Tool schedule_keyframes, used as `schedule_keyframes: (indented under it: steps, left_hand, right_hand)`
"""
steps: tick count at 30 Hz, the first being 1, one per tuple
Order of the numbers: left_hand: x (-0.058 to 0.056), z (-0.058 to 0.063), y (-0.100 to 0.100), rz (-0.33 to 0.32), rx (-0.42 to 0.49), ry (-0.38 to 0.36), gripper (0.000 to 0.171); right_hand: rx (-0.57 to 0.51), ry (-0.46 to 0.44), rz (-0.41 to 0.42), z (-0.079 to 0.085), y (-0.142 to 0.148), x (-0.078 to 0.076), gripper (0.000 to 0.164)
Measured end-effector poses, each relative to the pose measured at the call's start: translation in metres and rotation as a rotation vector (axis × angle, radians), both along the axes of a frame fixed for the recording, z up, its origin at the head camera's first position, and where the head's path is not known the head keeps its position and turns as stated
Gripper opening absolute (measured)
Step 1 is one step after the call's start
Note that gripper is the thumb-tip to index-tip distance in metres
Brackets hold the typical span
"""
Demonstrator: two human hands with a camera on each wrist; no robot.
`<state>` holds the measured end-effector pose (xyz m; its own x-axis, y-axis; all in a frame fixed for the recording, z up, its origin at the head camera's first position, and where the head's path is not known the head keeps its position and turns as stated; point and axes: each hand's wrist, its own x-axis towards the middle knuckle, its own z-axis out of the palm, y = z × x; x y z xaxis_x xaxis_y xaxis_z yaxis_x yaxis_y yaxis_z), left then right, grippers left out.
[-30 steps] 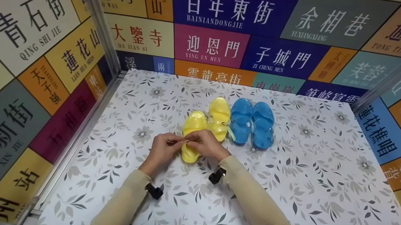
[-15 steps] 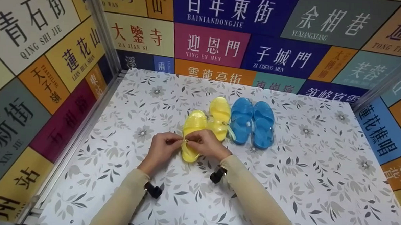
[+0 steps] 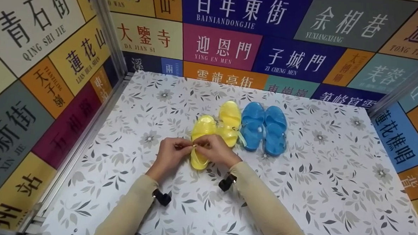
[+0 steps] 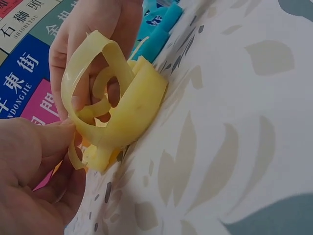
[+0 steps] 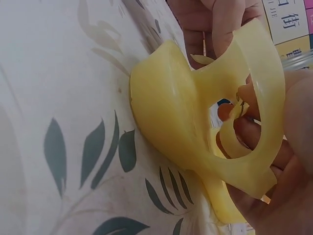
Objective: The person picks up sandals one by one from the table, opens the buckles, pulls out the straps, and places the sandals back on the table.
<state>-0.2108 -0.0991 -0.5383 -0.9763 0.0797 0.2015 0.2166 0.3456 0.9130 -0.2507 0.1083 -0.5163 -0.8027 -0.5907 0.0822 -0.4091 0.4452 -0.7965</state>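
Note:
In the head view a yellow sandal (image 3: 204, 124) lies on the patterned cloth, its heel toward me. My left hand (image 3: 172, 154) is at its left side and my right hand (image 3: 217, 149) reaches across its middle; their fingertips meet over it. In the left wrist view, the left thumb and fingers pinch the sandal's yellow ankle strap (image 4: 78, 58), which loops up above the heel. A small metal buckle (image 5: 240, 106) shows between the right fingers in the right wrist view, and they pinch the strap there. Whether the strap passes through the buckle is hidden.
The other yellow sandal (image 3: 229, 113) stands just right of the one in hand, with a loose pale strap end beside it. Right of that, two blue sandals (image 3: 253, 114) stand side by side. Printed sign panels (image 3: 219, 47) wall the back and sides of the table (image 3: 315, 192).
Both hands stay at the same spot over the yellow sandal, with only slight finger shifts. The sandals have not moved on the cloth.

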Motion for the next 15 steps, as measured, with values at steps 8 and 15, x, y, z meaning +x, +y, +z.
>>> schedule_keyframes:
  steps: [8, 15]
  left_hand:
    - [0.0028, -0.0022, -0.0028, 0.017, 0.037, -0.047, 0.012]
    - [0.0035, -0.0053, -0.0070, -0.012, 0.061, -0.081, 0.009]
  right_hand:
    - [-0.032, -0.032, -0.024, -0.0034, -0.0020, 0.0012, 0.026]
    - [-0.031, -0.038, -0.082, -0.0041, -0.0026, 0.0016, 0.027]
